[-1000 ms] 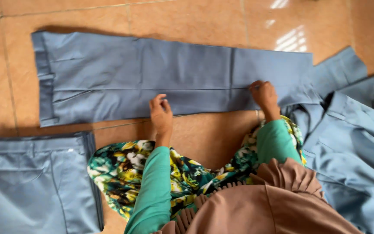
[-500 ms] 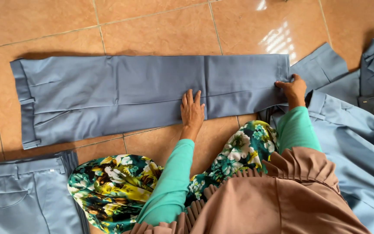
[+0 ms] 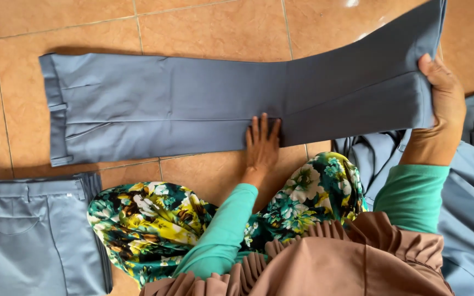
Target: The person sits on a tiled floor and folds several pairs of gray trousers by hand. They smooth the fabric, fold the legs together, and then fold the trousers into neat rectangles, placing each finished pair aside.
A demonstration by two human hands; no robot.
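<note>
A pair of grey-blue trousers (image 3: 171, 107) lies flat on the tiled floor, waistband to the left. My left hand (image 3: 261, 143) presses flat on the lower edge of the trousers near their middle, fingers spread. My right hand (image 3: 440, 104) grips the leg end of the trousers and holds it raised off the floor, bent up from the middle.
A stack of folded grey-blue trousers (image 3: 34, 230) sits at the lower left. More grey-blue garments (image 3: 473, 197) are heaped at the right. My knees are covered by floral cloth (image 3: 149, 225). The floor is orange-brown tile (image 3: 209, 27).
My right hand has lifted the leg end of the trousers off the floor and toward me. My left hand stayed pressed on the middle of the trousers.
</note>
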